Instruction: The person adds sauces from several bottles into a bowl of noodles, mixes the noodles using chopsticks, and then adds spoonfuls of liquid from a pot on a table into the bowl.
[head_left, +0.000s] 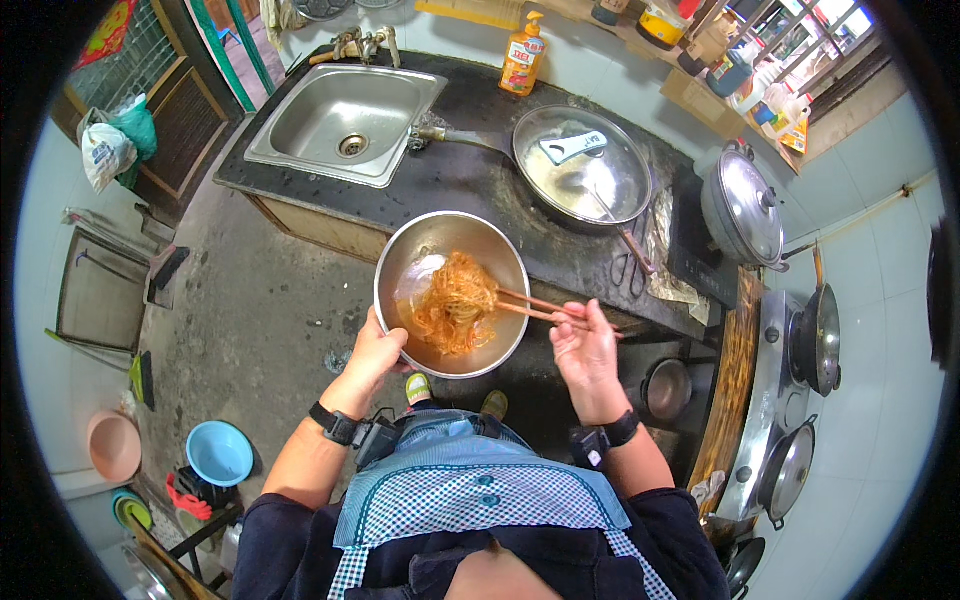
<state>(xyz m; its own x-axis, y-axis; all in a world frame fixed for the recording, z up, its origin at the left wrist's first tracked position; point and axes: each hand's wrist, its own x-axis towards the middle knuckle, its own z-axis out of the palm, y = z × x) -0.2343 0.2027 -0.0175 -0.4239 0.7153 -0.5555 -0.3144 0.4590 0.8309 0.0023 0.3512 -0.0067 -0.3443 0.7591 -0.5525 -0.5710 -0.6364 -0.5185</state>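
Note:
My left hand (376, 343) grips the rim of a stainless steel mixing bowl (397, 247) at its lower left, thumb over the edge. The bowl is held in front of my body, tilted so that its inside shows. A clump of orange-coated shredded food (456, 304), strands tangled together, lies in it. Between the fingers of my right hand (583, 341) is a pair of wooden chopsticks (534, 307). Their tips reach into the right side of the clump and are hidden by it.
Beyond the bowl runs a black countertop (465, 176) with a steel sink (330, 120), a lidded pan (585, 165), scissors (628, 274) and an orange pump bottle (523, 56). At right stand a large lidded pot (742, 202) and a gas stove (765, 405). Basins, including a blue one (220, 454), sit lower left.

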